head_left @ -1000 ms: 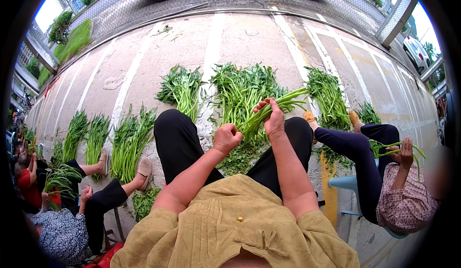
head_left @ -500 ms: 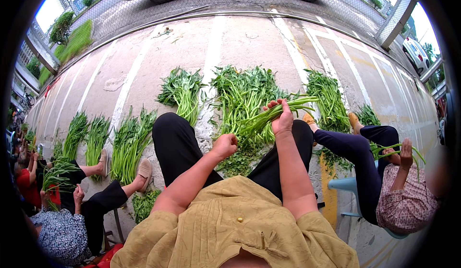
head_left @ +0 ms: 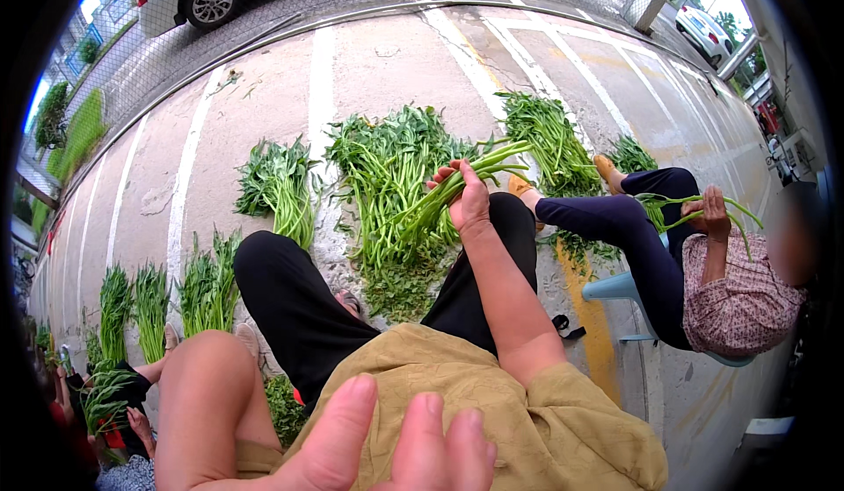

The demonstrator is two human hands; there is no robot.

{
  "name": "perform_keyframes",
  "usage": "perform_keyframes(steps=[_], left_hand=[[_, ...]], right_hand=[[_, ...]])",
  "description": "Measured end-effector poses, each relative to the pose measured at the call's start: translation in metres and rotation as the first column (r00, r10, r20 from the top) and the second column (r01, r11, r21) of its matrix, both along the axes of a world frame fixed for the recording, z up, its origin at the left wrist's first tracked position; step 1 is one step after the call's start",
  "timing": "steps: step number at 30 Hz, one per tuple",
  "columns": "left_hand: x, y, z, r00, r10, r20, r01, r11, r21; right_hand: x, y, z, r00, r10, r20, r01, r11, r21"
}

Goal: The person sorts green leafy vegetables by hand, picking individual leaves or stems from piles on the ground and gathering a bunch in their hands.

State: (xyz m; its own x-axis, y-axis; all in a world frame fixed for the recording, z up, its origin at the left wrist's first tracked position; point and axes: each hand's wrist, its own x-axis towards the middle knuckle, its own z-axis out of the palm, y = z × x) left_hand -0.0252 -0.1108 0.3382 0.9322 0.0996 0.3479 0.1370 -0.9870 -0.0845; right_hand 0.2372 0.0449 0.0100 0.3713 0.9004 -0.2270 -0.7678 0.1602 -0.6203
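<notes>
Seen from my remote post above line-marked pavement [head_left: 387, 78], a bunch of water spinach [head_left: 498, 159] lies in the right hand [head_left: 469, 201], over the near right part of the middle heap [head_left: 387, 152]. Its long axis runs on a slant: stem ends point up and right, toward the neighbouring bundle [head_left: 549, 144], while the other end slopes down and left across the heap, where I cannot tell its stalks from those beneath. The right hand's fingers curl around the stems, fingertips showing on their upper left side. The right forearm [head_left: 503, 289] reaches forward from the lower right, leaning leftward over the black trousers [head_left: 308, 302]. Close to my lens, the left hand [head_left: 420, 456] is raised before the tan shirt [head_left: 563, 421], thumb spread from loose, unclasped fingers, the left elbow [head_left: 211, 359] sharply bent. At right, a seated co-worker [head_left: 738, 302] holds similar stalks [head_left: 655, 210].
</notes>
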Motion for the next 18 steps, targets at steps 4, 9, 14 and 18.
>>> perform_keyframes(steps=[4,9,14,18], left_hand=[[-0.032,0.053,-0.006,0.822,-0.478,0.309,0.547,0.814,-0.196],[0.018,0.119,-0.150,0.423,0.741,0.521,0.420,0.348,-0.838],[0.049,0.140,-0.323,0.603,0.789,0.119,-0.241,0.322,-0.916],[0.053,0.135,-0.329,0.604,0.773,0.193,-0.423,0.516,-0.745]], right_hand=[[0.004,-0.003,0.005,0.998,-0.055,-0.010,0.055,0.998,0.033],[0.003,-0.004,0.007,0.999,-0.020,-0.039,0.021,0.999,0.041],[-0.007,-0.005,0.005,1.000,0.016,-0.025,-0.016,1.000,0.016],[-0.020,-0.006,0.005,0.997,0.075,0.001,-0.075,0.997,-0.012]])
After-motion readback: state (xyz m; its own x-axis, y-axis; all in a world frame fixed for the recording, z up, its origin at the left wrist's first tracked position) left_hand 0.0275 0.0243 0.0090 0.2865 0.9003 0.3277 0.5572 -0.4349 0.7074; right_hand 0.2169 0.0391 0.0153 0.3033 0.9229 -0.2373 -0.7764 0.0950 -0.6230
